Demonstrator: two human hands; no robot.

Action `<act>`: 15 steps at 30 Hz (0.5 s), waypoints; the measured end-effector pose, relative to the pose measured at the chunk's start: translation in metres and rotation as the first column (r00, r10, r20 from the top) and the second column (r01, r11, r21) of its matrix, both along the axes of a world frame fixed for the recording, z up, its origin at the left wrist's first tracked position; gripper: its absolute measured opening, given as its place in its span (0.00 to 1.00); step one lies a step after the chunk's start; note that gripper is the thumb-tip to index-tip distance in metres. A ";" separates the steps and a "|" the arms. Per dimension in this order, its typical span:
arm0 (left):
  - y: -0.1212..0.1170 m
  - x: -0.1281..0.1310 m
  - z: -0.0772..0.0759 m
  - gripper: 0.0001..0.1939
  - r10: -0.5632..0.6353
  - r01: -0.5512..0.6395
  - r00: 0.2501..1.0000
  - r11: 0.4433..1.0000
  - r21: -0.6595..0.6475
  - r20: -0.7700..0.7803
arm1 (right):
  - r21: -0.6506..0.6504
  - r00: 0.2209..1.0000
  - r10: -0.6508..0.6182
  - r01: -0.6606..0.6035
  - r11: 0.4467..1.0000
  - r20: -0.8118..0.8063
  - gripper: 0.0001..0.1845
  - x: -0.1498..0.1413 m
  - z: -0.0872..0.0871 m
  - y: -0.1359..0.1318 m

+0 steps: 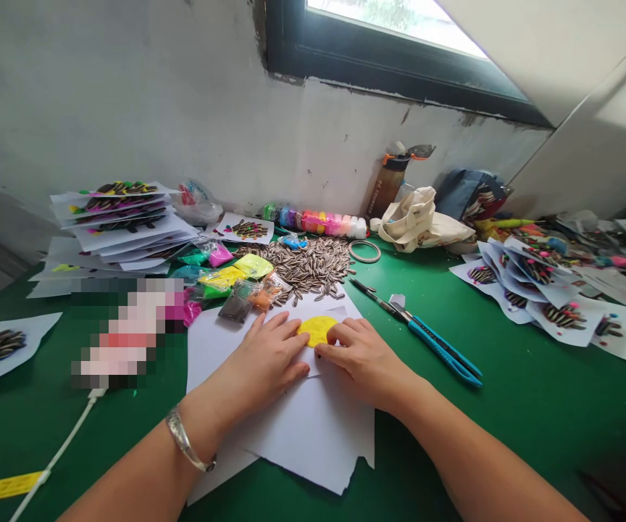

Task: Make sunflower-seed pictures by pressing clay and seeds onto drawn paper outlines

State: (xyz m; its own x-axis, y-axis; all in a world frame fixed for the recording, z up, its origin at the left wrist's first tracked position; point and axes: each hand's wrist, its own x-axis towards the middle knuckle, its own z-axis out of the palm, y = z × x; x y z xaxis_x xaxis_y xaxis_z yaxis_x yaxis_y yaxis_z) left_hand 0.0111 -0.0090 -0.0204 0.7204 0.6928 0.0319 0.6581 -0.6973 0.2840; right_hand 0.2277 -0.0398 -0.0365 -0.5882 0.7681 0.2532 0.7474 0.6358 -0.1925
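Observation:
A flat, round piece of yellow modelling clay (pixel 316 330) lies on white paper (pixel 313 442) in front of me. My left hand (pixel 272 348) rests flat on the paper with its fingers stretched out, the fingertips at the clay's left edge. My right hand (pixel 364 355) is curled, its thumb and forefinger pinching at the clay's right edge. A tiny dark spot shows by those fingertips; I cannot make out what it is. Just beyond the paper are a heap of striped sunflower seeds (pixel 313 264) and bags of coloured clay, including a yellow bag (pixel 223 278).
To the right lie a blue utility knife (pixel 446 351), a pen (pixel 370 293) and a tape roll (pixel 364 251). Stacked seed pictures stand at left (pixel 128 225) and right (pixel 535 283). A bottle (pixel 386 185) and cloth bag (pixel 419 221) are by the wall. A white cable (pixel 68 442) runs front left.

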 end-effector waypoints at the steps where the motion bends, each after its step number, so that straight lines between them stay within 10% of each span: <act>1: 0.000 0.000 0.000 0.14 -0.001 0.001 1.000 1.000 0.002 0.005 | -0.005 0.999 -0.006 0.006 1.000 -0.044 0.17 0.001 0.000 0.001; 15: 0.001 -0.001 -0.003 0.15 -0.008 0.007 1.000 0.999 0.038 0.015 | -0.090 0.998 -0.025 0.019 0.996 -0.061 0.10 0.000 0.001 0.002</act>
State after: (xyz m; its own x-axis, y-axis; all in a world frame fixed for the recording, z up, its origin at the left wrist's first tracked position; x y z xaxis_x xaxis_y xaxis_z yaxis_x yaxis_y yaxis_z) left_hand 0.0099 -0.0082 -0.0236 0.7248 0.6855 0.0689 0.6485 -0.7126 0.2677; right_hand 0.2277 -0.0378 -0.0354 -0.5561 0.8019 0.2183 0.7459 0.5974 -0.2946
